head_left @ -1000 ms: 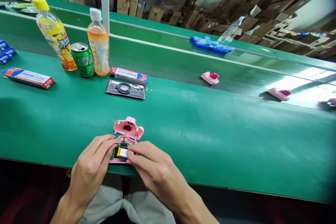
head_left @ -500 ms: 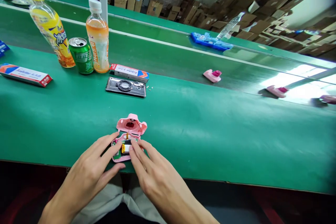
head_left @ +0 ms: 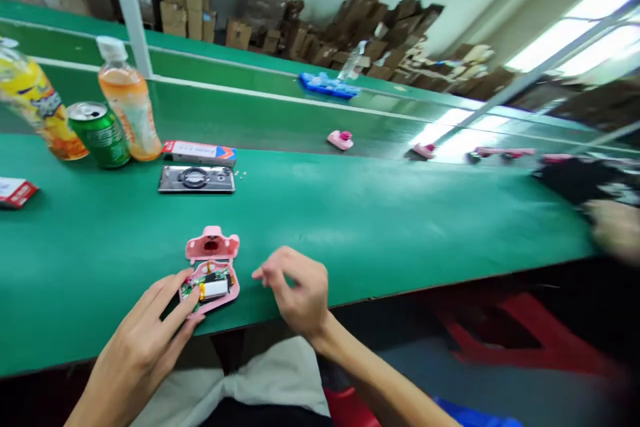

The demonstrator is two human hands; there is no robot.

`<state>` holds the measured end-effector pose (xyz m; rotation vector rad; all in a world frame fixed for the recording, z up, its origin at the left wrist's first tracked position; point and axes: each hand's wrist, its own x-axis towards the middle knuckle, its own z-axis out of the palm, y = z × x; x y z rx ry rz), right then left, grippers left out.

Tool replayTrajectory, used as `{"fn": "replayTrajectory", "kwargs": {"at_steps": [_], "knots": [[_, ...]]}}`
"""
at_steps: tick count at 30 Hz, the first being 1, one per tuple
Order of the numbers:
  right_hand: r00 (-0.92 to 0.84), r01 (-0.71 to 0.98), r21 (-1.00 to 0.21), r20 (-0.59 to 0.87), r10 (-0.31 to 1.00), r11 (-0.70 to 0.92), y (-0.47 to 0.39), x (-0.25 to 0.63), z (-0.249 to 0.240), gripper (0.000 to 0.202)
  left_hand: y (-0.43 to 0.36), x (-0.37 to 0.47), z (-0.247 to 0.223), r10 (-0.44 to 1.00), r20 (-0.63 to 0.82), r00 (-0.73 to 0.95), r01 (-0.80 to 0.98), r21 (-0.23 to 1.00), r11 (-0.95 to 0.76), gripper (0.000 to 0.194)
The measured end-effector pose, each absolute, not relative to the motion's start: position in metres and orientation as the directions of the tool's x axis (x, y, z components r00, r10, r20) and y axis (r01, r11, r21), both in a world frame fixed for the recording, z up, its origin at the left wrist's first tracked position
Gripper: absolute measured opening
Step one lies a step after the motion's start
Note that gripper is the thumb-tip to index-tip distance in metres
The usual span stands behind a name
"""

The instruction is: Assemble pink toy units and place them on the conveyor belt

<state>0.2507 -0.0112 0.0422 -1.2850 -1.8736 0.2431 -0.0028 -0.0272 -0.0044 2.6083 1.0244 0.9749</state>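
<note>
An opened pink plastic shell lies near the table's front edge, with a green circuit board and a silver battery inside. Its pink cover half rests just behind it. My left hand holds the shell by its left side, fingertips on the board and the rim. To the right of the shell, my right hand is raised apart from it, fingers curled and thumb near the index finger; whether anything small sits between them cannot be made out.
Behind the shell lie a phone and a toothpaste-like box. A green can and bottles stand at the left. Pink parts sit on the conveyor. Another person's blurred hand is at the far right.
My right hand has left the battery area and moved right, its fingers now curled. My left hand stays on the shell. The view has turned right, bringing another person's hand into sight.
</note>
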Motion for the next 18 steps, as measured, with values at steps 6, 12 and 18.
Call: {"fn": "replayTrajectory", "kwargs": {"at_steps": [6, 12, 18], "knots": [[-0.406, 0.899, -0.407, -0.635, 0.658, 0.162, 0.112, 0.206, 0.112, 0.073, -0.022, 0.000, -0.012, 0.631, 0.550, 0.547, 0.560, 0.320, -0.764, 0.032], [-0.398, 0.912, -0.268, -0.762, 0.511, 0.311, 0.126, 0.151, 0.130, 0.051, -0.027, 0.002, -0.010, 0.717, 0.527, 0.456, 0.619, 0.392, -0.681, 0.026], [-0.582, 0.813, -0.431, -0.595, 0.555, 0.391, 0.101, 0.179, 0.169, 0.034, -0.036, 0.002, -0.004, 0.890, 0.456, 0.004, 0.297, 0.849, -0.437, 0.028]]}}
